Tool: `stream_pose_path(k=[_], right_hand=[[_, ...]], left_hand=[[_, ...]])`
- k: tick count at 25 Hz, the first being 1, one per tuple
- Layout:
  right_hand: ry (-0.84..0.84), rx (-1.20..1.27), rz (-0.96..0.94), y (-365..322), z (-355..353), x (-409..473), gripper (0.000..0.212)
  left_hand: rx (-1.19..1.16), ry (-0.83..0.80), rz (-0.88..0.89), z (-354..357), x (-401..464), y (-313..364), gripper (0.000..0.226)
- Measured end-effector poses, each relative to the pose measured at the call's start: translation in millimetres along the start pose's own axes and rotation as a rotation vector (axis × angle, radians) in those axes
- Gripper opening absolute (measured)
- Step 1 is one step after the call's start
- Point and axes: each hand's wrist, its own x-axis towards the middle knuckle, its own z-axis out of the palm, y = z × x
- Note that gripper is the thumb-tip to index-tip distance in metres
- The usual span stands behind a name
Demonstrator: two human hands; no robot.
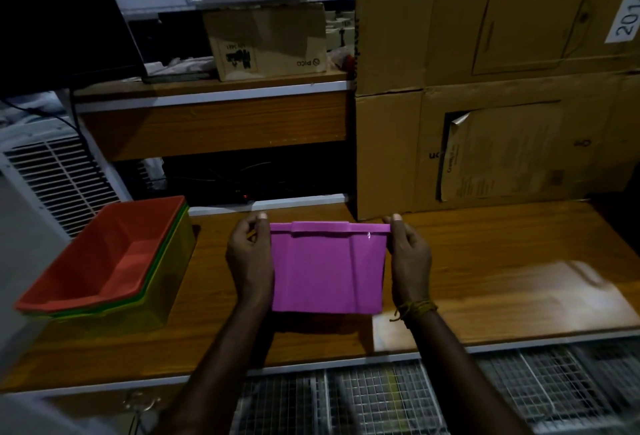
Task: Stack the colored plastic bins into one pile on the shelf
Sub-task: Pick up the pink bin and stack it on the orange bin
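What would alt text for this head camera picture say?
Two hands, left and right, hold a purple bin by its sides above a wooden shelf. A pile of nested bins, red on top, sits at left; cardboard boxes stand behind.

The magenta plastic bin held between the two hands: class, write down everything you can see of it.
The magenta plastic bin is smooth and glossy, with a folded rim band along its far edge and shallow vertical ridges down the face turned to the camera. It is tipped so that its opening cannot be seen. It is held above the wooden shelf, the left hand gripping one side, the right hand the other, thumbs on the rim. It stands apart from the bins stacked at the left.
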Motion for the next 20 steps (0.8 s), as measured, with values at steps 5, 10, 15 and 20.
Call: stream_pose_path(k=[5,10,15,20], right_hand=[[-0.123,-0.016,0.078,20,-10,-6,0.044],[-0.203,-0.097,0.155,50,-19,-11,0.033],[-0.239,-0.134,0.210,69,-27,-8,0.034],[-0.229,-0.174,0.224,76,-23,-10,0.024]], left_hand=[[0.043,0.014,-0.109,-5,-1,-27,0.021],[0.189,-0.017,-0.240,6,-17,-54,0.012],[0.311,-0.028,-0.260,17,-27,-67,0.015],[0.494,-0.107,-0.127,23,-28,-81,0.019]])
